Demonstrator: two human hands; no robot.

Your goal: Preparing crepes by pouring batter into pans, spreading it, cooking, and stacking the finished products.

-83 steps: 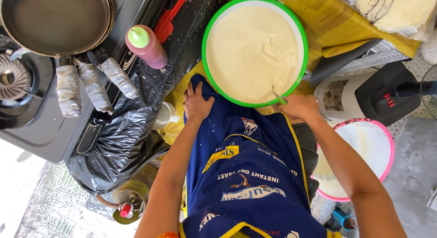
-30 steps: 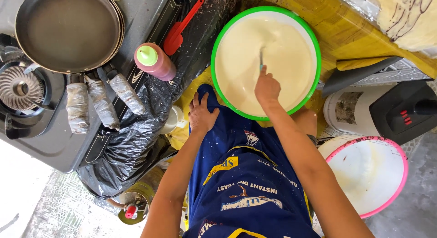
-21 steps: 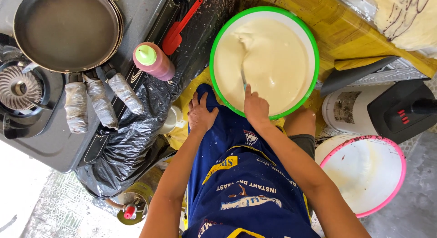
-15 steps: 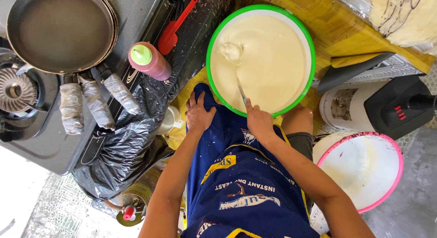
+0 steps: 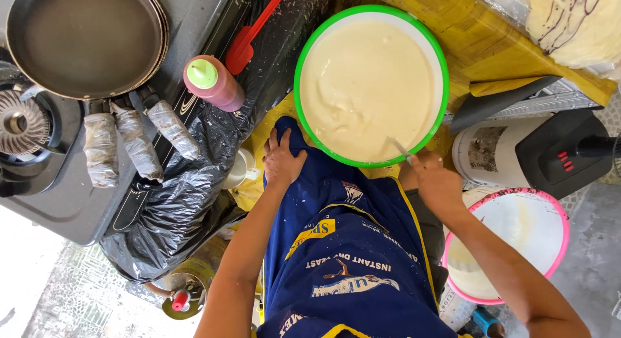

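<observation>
Head view, looking straight down. The right hand [image 5: 436,183] is closing around the handle of a utensil [image 5: 400,148], most likely a spoon or ladle, whose visible metal shaft is entering the pale batter [image 5: 369,86] at the near right edge of the green-rimmed bowl [image 5: 299,73]. The working end is lying under the batter, so its shape cannot be told. The shaft's long axis is running diagonally, from the right hand up and leftward toward the bowl's centre.

The bowl is sitting on the yellow counter [image 5: 479,40], directly ahead of the person and just beyond the blue apron [image 5: 343,247]. The right hand is lying at the bowl's near rim and is the nearer of the two to the batter. The left hand [image 5: 281,160] is resting flat, fingers spread and grasping nothing, on the upper edge of the apron, just left of and below the bowl's rim, not touching it.

To the left, a dark frying pan [image 5: 84,40] is sitting on a gas stove [image 5: 26,124], well apart from both hands. A pink squeeze bottle with a green cap [image 5: 213,82] and a red spatula [image 5: 249,37] are lying between the pan and the bowl. A second, pink-rimmed bowl [image 5: 559,212] is standing lower, beside the right forearm.
</observation>
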